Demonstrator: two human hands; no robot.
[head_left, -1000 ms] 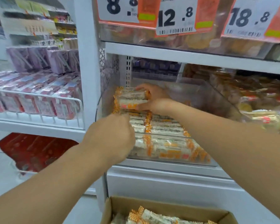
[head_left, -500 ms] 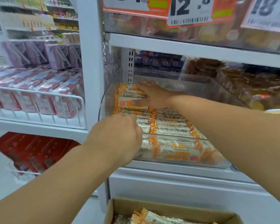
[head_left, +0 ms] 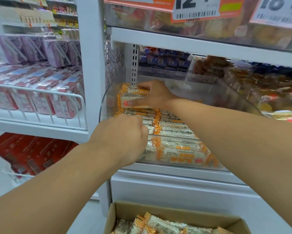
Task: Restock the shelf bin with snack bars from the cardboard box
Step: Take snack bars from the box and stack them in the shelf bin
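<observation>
— While the head camera looks down over both forearms, where do the snack bars [head_left: 168, 127] sit?

— Inside the clear shelf bin [head_left: 239, 100], packed in rows along its left and front parts, with more in the cardboard box [head_left: 175, 215] on the floor just below the shelf.

— Which hand is nearer the bars being set down?

— The right hand [head_left: 152, 95] is deepest in the bin, at the back-left corner. Its thumb and fingers curl round a small stack of bars [head_left: 133, 97], which rests on the row beneath. The left hand [head_left: 123, 132] is closer to the camera, at the bin's front-left edge, fingers curled; from behind I cannot tell whether it pinches a wrapper or nothing.

— How do the bars lie?

— Their long axis runs left to right across the bin, orange crimped ends toward the left wall and toward the middle. The held stack lies the same way.

— So what does the coming move turn on?

— My guess: keeping that stack parallel to the rows. The bin's right half looks bare of bars, to the right of both hands.
</observation>
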